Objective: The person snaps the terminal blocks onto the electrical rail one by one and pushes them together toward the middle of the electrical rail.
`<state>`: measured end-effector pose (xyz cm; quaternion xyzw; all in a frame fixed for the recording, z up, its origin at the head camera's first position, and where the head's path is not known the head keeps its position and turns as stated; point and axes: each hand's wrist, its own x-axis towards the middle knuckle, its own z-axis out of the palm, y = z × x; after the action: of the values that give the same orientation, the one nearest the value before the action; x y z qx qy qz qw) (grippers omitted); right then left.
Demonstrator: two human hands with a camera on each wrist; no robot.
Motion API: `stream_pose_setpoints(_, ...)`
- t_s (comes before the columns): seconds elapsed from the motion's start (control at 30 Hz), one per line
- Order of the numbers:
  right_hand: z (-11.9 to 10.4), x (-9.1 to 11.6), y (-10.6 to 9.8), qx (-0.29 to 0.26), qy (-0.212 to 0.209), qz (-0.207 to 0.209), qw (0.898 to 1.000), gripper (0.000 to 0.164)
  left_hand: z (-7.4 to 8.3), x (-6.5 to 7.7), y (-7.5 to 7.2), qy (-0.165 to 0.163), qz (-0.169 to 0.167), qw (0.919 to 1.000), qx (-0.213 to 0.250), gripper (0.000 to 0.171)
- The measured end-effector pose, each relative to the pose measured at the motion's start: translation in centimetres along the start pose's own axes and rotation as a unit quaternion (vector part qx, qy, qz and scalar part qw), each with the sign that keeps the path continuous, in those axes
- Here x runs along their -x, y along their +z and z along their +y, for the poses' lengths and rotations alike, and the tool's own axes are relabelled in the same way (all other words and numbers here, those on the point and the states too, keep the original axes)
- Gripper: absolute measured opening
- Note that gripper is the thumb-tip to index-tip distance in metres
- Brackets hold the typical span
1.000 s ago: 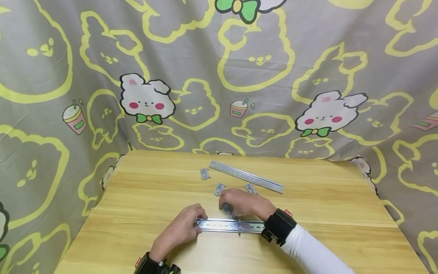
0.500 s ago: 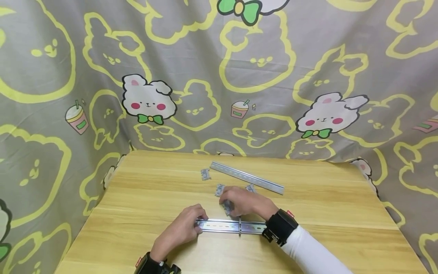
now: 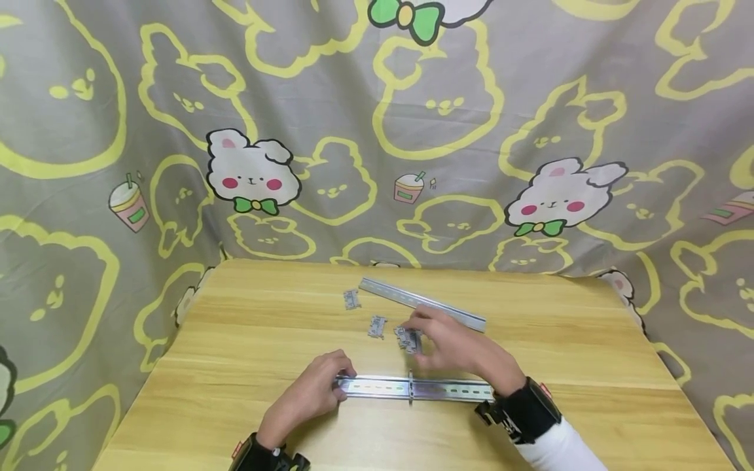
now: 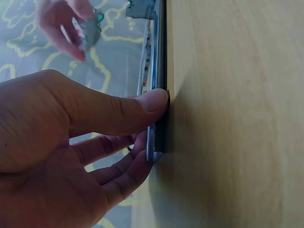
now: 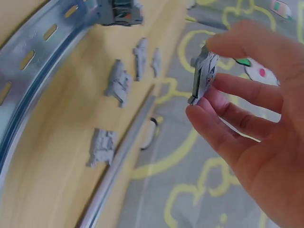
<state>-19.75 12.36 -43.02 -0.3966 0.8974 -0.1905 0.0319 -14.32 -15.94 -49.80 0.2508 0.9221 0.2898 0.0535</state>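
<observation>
Your right hand (image 3: 455, 343) has moved toward three o'clock, pinching a small grey block (image 5: 204, 76) at twelve o'clock from the metal rail (image 3: 377, 387). Your left hand (image 3: 312, 387) pinches the rail's nine o'clock end.

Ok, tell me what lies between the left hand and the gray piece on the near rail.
In the head view, only a bare, slotted stretch of the near rail lies between the left hand at its end and the gray piece.

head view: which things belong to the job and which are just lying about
In the job:
near rail, pinched by left hand
gray piece, held by right hand
narrow piece across that rail

Apparently just lying about:
far rail
loose gray pieces
</observation>
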Motion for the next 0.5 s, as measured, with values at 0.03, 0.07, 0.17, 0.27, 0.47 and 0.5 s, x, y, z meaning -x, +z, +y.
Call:
stream_pose_setpoints(0.03, -0.1, 0.5, -0.1, 0.004, 0.003, 0.005, 1.0, 0.053, 0.0, 0.0, 0.0, 0.002, 0.0, 1.0, 0.001, 0.028)
stream_pose_setpoints(0.07, -0.1, 1.0, -0.3, 0.008, 0.006, 0.012, 1.0, 0.053, 0.0, 0.1, 0.0, 0.004, 0.0, 1.0, 0.001, 0.028)
stream_pose_setpoints(0.17, -0.1, 2.5, -0.6, 0.001, 0.012, 0.034, 0.999, 0.053, 0.0, 0.2, 0.1, 0.001, -0.002, 1.0, 0.004, 0.027)
stream_pose_setpoints(0.27, 0.2, 3.9, -0.8, -0.016, 0.023, 0.052, 0.998, 0.049, -0.1, 0.2, 0.1, -0.005, -0.004, 1.0, 0.005, 0.028)
stream_pose_setpoints(0.47, 1.1, 6.7, -0.7, -0.052, 0.051, 0.075, 0.995, 0.043, -0.1, 0.1, 0.0, -0.006, -0.005, 1.0, 0.006, 0.028)
stream_pose_setpoints(0.5, 1.2, 7.1, -0.7, -0.061, 0.052, 0.081, 0.993, 0.043, -0.1, 0.1, 0.0, -0.005, -0.005, 1.0, 0.005, 0.028)
